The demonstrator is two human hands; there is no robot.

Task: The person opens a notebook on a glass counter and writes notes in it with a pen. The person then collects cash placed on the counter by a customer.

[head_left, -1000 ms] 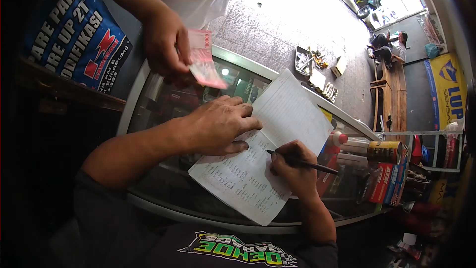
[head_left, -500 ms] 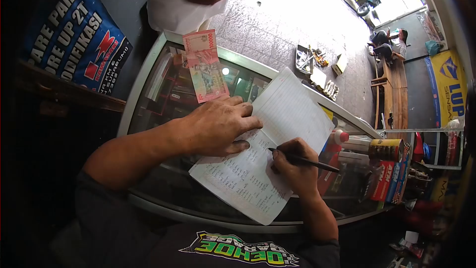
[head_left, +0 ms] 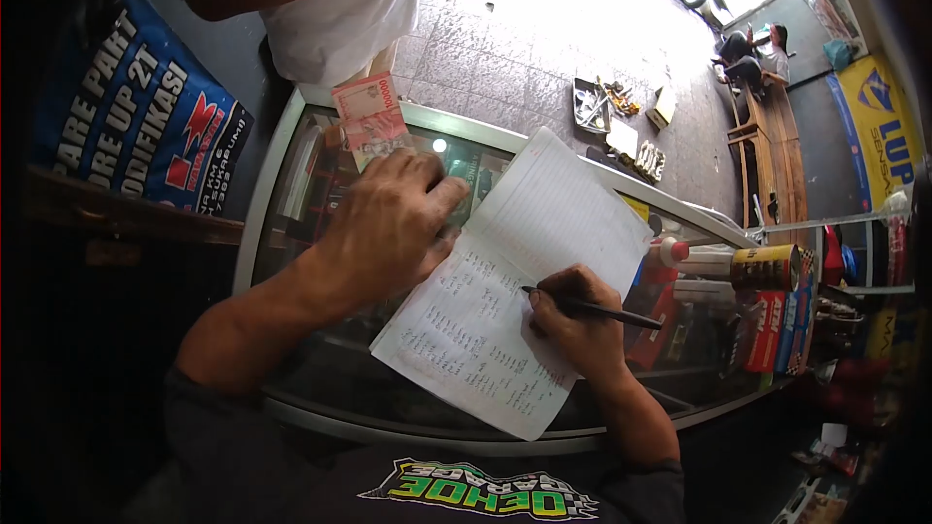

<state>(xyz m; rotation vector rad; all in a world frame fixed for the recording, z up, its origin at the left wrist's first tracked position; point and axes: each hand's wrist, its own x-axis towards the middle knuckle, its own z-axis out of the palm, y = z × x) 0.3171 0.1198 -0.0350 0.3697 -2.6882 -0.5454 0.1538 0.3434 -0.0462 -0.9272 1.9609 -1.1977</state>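
Note:
My right hand [head_left: 581, 323] pinches a dark pen [head_left: 621, 314], its tip on the handwritten lower page of an open notebook [head_left: 558, 199]. The upper page is ruled and mostly unwritten. My left hand [head_left: 393, 218] is above the glass counter, left of the notebook, with its fingers bent and thumb apart. Its fingertips reach the lower end of a red 100000 banknote [head_left: 372, 114], covering part of it. Whether they touch the note I cannot make out. The banknote lies across the counter's far edge.
A glass display counter [head_left: 466, 126] is under the notebook. Across it stands a person in white [head_left: 340, 34], hands together. Cans and boxes [head_left: 767, 320] crowd the right end. On the floor beyond lie a tool tray [head_left: 590, 105] and parts; another person sits on a wooden bench [head_left: 777, 165].
My left hand has lifted off the notebook and shifted left toward the banknote. My right hand stays with the pen on the page. The person opposite has drawn their hands together.

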